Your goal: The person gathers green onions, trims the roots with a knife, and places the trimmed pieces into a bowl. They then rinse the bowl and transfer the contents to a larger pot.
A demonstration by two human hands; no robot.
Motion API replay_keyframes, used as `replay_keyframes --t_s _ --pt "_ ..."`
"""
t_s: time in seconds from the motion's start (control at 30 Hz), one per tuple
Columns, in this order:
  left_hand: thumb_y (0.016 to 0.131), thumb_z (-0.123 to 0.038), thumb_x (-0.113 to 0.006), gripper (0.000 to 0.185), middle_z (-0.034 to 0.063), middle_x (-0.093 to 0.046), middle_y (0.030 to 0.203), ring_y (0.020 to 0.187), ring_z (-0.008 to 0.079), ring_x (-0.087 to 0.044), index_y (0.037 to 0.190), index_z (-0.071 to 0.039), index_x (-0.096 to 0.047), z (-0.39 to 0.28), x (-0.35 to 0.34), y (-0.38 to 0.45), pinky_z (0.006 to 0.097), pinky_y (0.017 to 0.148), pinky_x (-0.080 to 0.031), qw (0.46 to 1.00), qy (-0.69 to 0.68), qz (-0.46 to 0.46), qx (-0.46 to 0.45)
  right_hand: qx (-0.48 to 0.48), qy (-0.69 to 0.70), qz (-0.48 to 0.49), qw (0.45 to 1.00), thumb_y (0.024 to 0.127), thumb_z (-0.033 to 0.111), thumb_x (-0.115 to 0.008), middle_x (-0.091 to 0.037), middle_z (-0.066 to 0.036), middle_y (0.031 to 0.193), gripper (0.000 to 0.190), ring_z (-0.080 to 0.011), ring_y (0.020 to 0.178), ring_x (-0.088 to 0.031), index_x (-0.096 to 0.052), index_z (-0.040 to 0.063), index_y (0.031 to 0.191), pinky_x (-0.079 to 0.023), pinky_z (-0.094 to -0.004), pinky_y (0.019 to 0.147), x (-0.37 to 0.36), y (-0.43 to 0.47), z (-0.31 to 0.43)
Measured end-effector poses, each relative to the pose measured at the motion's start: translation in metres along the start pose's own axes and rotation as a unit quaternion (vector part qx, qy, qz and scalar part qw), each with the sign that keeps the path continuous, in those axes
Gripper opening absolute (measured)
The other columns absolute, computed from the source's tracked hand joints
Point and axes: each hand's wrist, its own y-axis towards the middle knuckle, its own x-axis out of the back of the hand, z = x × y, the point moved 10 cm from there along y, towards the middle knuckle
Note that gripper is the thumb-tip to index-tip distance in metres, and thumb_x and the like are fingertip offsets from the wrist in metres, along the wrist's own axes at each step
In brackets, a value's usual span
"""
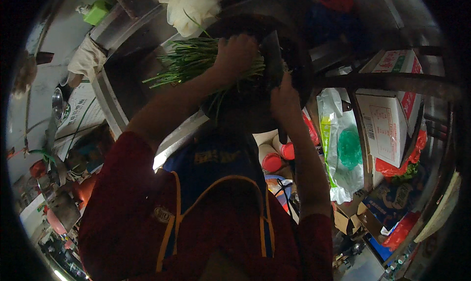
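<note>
A bundle of long green stalks (pixel 191 58), perhaps chives or scallions, lies across a dark round chopping block (pixel 250 108). My left hand (pixel 237 56) presses down on the bundle and grips it near its cut end. In my right hand (pixel 285 99) is the handle of a cleaver (pixel 272 56), its broad blade pointing away from me just right of the stalk ends. A narrow gap shows between blade and stalks. Small pale bits sit near the blade, too dark to make out. A few loose stalks hang over the block's near side.
A whitish plastic bag (pixel 193 9) sits beyond the bundle. On the left, a cloth (pixel 88 58) drapes over the metal sink edge (pixel 110 100). Shelves at right hold a white carton (pixel 382 126) and a plastic bag (pixel 342 145). Red-capped containers (pixel 271 162) stand below my right forearm.
</note>
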Motion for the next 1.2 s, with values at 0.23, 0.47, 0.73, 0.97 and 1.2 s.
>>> replay_keyframes --t_s 0.23,0.47,0.73,0.97,1.2 --pt "0.081 -0.034 -0.069 0.036 0.0067 -0.058 0.111 0.107 0.0273 -0.058 0.109 -0.013 -0.059 -0.026 0.015 -0.023 0.0504 0.089 -0.043 0.989 0.033 -0.131 -0.060 0.017 -0.080 0.041 0.996 0.094 0.015 -0.045 -0.064 -0.037 0.100 0.045 -0.0547 0.096 -0.061 -0.039 0.000 0.135 -0.047 -0.0622 0.085 0.017 -0.004 0.018" --pt "0.081 -0.032 -0.068 0.031 0.0060 -0.058 0.113 0.105 0.0280 -0.058 0.106 -0.015 -0.060 -0.026 0.016 -0.021 0.0507 0.087 -0.045 0.991 0.030 -0.118 -0.051 0.050 -0.107 0.024 0.993 0.091 0.007 -0.044 -0.062 -0.037 0.105 0.039 -0.0514 0.096 -0.063 -0.042 -0.003 0.129 -0.052 -0.0578 0.082 -0.002 -0.004 0.014" --pt "0.082 -0.029 -0.066 0.028 0.0070 -0.058 0.106 0.100 0.0293 -0.059 0.106 -0.016 -0.061 -0.026 0.017 -0.022 0.0537 0.086 -0.044 0.989 -0.005 -0.140 -0.055 0.030 -0.111 0.060 0.992 0.091 0.010 -0.048 -0.063 -0.036 0.106 0.044 -0.0508 0.098 -0.063 -0.039 -0.003 0.131 -0.053 -0.0577 0.082 -0.006 -0.007 0.019" --pt "0.082 -0.031 -0.067 0.034 0.0070 -0.058 0.112 0.105 0.0295 -0.057 0.111 -0.016 -0.059 -0.020 0.010 -0.017 0.0543 0.089 -0.042 0.996 0.003 -0.083 -0.041 -0.007 -0.053 0.076 0.996 0.091 0.008 -0.044 -0.064 -0.036 0.102 0.034 -0.0526 0.098 -0.062 -0.041 -0.003 0.123 -0.049 -0.0596 0.086 -0.015 0.001 0.016" --pt "0.085 -0.028 -0.063 0.030 0.0072 -0.058 0.114 0.105 0.0297 -0.059 0.112 -0.016 -0.060 -0.025 0.004 -0.023 0.0561 0.090 -0.043 0.996 0.019 -0.078 -0.039 -0.038 -0.005 0.069 0.997 0.088 0.008 -0.051 -0.064 -0.035 0.090 0.037 -0.0540 0.086 -0.062 -0.039 -0.004 0.121 -0.048 -0.0630 0.079 -0.002 -0.026 0.011"
